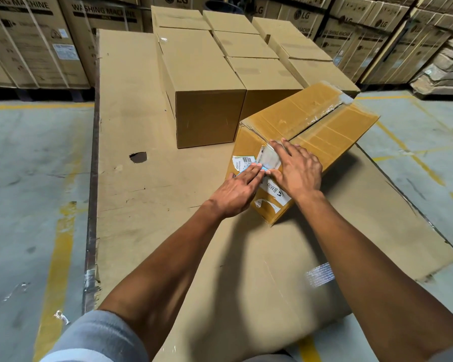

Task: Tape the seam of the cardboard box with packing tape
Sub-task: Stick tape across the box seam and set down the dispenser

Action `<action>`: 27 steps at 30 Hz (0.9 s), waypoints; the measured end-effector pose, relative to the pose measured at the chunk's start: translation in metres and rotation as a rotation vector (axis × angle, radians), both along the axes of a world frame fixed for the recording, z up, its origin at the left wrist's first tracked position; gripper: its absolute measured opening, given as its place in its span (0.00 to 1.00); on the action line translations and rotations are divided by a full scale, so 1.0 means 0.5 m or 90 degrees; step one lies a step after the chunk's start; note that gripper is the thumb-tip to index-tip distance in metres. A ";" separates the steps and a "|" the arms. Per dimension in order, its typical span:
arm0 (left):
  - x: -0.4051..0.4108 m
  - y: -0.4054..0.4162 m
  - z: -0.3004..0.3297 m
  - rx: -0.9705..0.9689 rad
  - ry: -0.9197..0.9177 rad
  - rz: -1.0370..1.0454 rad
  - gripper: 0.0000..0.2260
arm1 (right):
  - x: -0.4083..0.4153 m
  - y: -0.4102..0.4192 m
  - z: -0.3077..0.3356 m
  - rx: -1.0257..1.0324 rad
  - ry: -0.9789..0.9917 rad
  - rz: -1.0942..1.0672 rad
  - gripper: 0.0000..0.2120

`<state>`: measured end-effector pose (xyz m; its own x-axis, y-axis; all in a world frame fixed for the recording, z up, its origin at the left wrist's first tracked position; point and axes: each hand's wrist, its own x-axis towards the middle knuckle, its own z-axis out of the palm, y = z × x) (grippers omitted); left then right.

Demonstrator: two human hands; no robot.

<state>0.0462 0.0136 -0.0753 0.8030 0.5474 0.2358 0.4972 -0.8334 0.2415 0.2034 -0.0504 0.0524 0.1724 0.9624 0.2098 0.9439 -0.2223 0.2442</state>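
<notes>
A worn brown cardboard box [322, 126] lies at an angle on a large flat cardboard sheet [152, 178]. Its top seam [317, 120] runs from the near end to the far corner and gapes dark, with old clear tape crinkled along it. On the near end face are torn labels and a strip of clear tape [268, 158] coming down from the seam. My right hand [297, 169] lies flat over the near top edge, fingers spread on the tape. My left hand [239, 189] presses flat against the end face, fingertips touching the right thumb. No tape roll is visible.
Several closed plain cardboard boxes [207, 100] stand in rows behind the task box. Tall stacks of washing machine cartons [37, 43] line the back. A hole [138, 157] shows in the sheet at left. Concrete floor with yellow lines [55, 257] lies on both sides.
</notes>
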 end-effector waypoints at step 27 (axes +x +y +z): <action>-0.100 -0.023 0.028 0.006 -0.094 0.076 0.30 | -0.003 0.011 -0.052 0.034 0.156 0.230 0.52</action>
<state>-0.0038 0.0021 -0.0614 0.6890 0.6338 0.3516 0.5525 -0.7733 0.3111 0.2020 -0.0449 0.0261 -0.1233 0.9589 0.2555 0.9919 0.1272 0.0012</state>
